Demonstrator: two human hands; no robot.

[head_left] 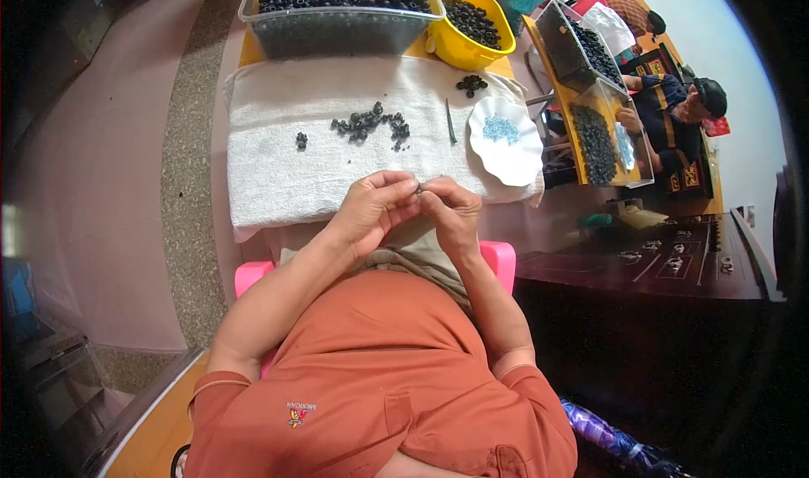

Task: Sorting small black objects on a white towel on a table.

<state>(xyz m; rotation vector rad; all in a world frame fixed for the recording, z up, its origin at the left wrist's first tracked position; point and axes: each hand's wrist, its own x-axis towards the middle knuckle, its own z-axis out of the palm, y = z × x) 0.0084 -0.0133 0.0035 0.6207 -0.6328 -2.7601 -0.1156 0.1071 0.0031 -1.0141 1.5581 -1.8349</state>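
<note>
Head view: left hand (371,208) and right hand (451,212) meet over towel (278,158), both pinched on a small dark bead (419,189) between fingertips. Loose beads (371,124) lie ahead. Best to keep the pinch firm, low over towel, so a drop stays put.

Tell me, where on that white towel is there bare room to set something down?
The towel's near-left part, below the lone bead, is bare. The far strip by the clear tub is free. Crowded: the bead pile, white dish, and both hands.
</note>
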